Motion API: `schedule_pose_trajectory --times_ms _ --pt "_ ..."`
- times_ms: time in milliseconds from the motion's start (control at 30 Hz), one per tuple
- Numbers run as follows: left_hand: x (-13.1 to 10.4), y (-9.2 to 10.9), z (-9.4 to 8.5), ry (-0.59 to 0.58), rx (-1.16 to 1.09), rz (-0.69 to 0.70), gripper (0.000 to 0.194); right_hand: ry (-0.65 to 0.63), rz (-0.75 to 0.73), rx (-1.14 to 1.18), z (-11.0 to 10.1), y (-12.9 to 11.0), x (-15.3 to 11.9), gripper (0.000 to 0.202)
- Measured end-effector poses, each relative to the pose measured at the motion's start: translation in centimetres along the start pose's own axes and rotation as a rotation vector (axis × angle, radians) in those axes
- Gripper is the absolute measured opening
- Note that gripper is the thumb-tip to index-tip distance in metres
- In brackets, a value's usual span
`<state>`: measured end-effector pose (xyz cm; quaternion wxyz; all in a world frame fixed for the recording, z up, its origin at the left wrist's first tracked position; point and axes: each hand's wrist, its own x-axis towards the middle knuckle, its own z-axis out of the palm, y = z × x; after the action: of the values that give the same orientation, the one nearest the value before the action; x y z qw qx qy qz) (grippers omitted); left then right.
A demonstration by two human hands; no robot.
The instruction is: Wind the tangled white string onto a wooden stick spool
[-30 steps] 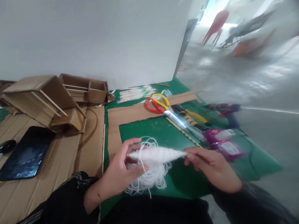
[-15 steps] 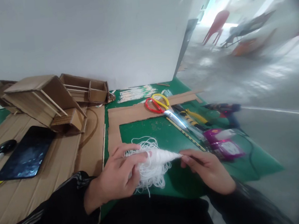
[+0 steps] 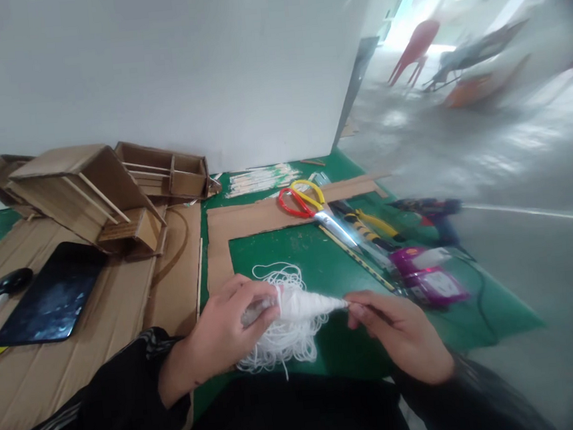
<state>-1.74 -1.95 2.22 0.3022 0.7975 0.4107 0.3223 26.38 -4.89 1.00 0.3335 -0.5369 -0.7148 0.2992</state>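
A cone wound with white string [image 3: 307, 304] lies on its side between my hands, tip to the right. My left hand [image 3: 228, 324] is closed at its wide end, thumb and fingers around something greyish that is partly hidden. With thumb and forefinger, my right hand [image 3: 394, 329] pinches the narrow tip. Under and behind the cone, a tangled heap of loose white string [image 3: 293, 348] rests on the green table [image 3: 269, 250].
Scissors [image 3: 335, 227] with red and yellow handles lie beyond the cone. Yellow-handled pliers [image 3: 380, 225], a purple packet [image 3: 427, 276] and a drill [image 3: 431, 209] are on the right. Cardboard boxes [image 3: 83, 186] and a black tablet [image 3: 50, 292] sit on cardboard at left.
My left hand's fingers, spread over the string before, have closed around the cone's wide end. My right hand keeps its pinch on the tip, almost unmoved.
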Motion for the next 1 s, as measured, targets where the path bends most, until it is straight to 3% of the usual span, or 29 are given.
schedule_pose_trajectory --times_ms 200,300,400,467,600,733,900,1000 --pt "0.2 0.1 -0.9 -0.256 -0.583 -0.305 0.022 0.031 -0.060 0.036 0.3 0.2 0.1 0.020" --pt "0.5 0.0 -1.4 -0.357 -0.984 -0.393 0.030 0.056 -0.036 0.120 0.9 0.6 -0.1 0.020" --pt "0.9 -0.2 -1.6 -0.371 -1.313 -0.406 0.048 0.110 -0.004 0.221 1.8 0.7 -0.3 0.019" --pt "1.1 -0.2 -1.4 -0.328 -1.415 -0.440 0.049 0.159 0.013 0.260 2.5 0.5 -0.4 0.019" --pt "0.9 -0.3 -0.6 -0.227 -1.427 -0.504 0.025 0.262 0.046 0.253 3.5 -0.4 -0.7 0.021" --pt "0.4 -0.3 0.2 -0.093 -1.174 -0.630 0.014 0.411 0.072 0.176 4.4 -1.0 -1.0 0.019" --pt "0.5 0.1 0.3 -0.179 -0.883 -0.393 0.013 0.558 0.089 0.014 5.0 -1.5 -1.3 0.017" --pt "0.6 0.3 0.1 -0.184 -0.827 -0.341 0.013 0.573 0.065 -0.072 5.1 -1.5 -1.5 0.017"
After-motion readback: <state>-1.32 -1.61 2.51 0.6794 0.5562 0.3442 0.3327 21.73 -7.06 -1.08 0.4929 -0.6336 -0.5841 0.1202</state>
